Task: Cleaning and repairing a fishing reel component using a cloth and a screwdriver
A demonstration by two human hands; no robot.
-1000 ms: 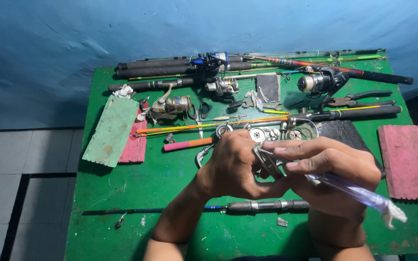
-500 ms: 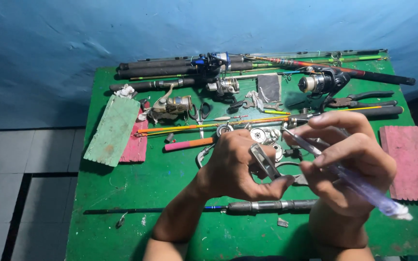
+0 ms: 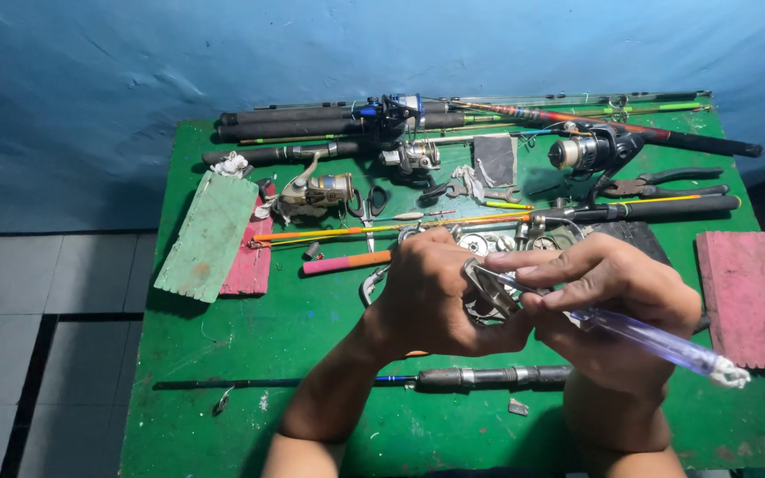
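My left hand (image 3: 431, 296) grips a small silver metal reel part (image 3: 487, 288) above the middle of the green table (image 3: 250, 354). Beside it my right hand (image 3: 613, 310) holds a clear blue-tinted pen-like tool (image 3: 657, 341), slanting down to the right, with its tip against the metal part. A bit of white cloth sits on the tool's outer end. Much of the metal part is hidden by my fingers.
Several fishing rods (image 3: 329, 115) and spinning reels (image 3: 582, 150) lie along the table's far side. Pliers (image 3: 666, 181), scissors (image 3: 369, 212), a pink stick (image 3: 343, 263), loose reel parts, a green board (image 3: 210, 235) and red boards (image 3: 745, 296) lie around. A dark rod (image 3: 480, 378) lies under my wrists.
My right hand has turned, so the tool's outer end dropped lower and to the right and its tip now rests on the metal part. The left hand has stayed in place.
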